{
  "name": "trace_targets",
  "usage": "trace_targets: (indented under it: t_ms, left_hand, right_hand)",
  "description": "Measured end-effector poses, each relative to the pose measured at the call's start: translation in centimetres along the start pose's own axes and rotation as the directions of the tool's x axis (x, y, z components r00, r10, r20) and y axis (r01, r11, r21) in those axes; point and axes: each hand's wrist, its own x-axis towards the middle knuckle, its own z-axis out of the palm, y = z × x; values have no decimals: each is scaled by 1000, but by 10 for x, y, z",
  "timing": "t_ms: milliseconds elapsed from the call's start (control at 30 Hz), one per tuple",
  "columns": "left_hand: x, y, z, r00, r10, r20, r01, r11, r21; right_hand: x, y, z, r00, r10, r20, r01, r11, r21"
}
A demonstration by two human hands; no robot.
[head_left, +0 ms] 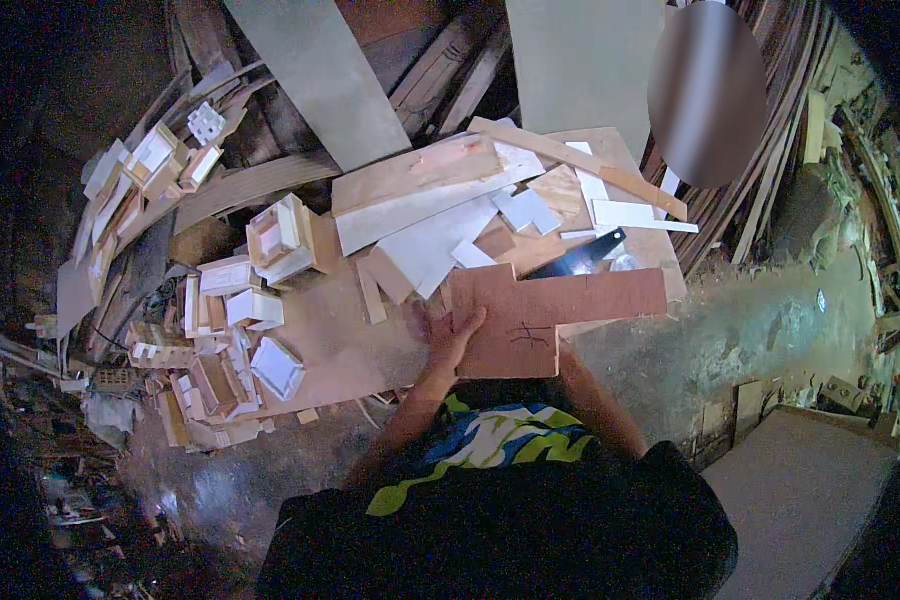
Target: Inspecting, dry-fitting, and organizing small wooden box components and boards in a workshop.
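Note:
A reddish-brown stepped board (510, 320) with a dark hand-drawn mark is held up over the table's near edge. My left hand (454, 338) grips it at the left side, thumb lying on top and the other fingers mostly behind it. My right hand (566, 352) meets the underside by the board's notch, with its fingers hidden. Just beyond the board lies a dark-bladed hand saw (580, 256), partly covered. White and bare wooden offcuts (430, 245) are piled behind, among them a small white notched piece (528, 211).
Several small white and wooden box-like pieces (280, 240) crowd the left of the worktable (345, 350). Long bent strips (770, 130) stand at the far right. Large pale panels (320, 75) lean at the back. A flat brown sheet (800, 500) lies at lower right.

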Motion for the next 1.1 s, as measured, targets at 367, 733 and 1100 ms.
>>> trace_targets:
  t_ms: [367, 733, 1100]
  left_hand:
    - [-9, -13, 1, 963, -246, 114, 264, 945, -193]
    - [4, -14, 8, 971, -229, 63, 235, 964, -121]
    - [-20, -22, -4, 949, -309, 57, 313, 944, -101]
  right_hand:
    - [-104, -12, -69, 998, 54, -18, -55, 998, -30]
    - [-13, -7, -22, 998, 47, -46, -50, 997, -59]
    - [-90, -1, -61, 994, 91, -62, -95, 992, -81]
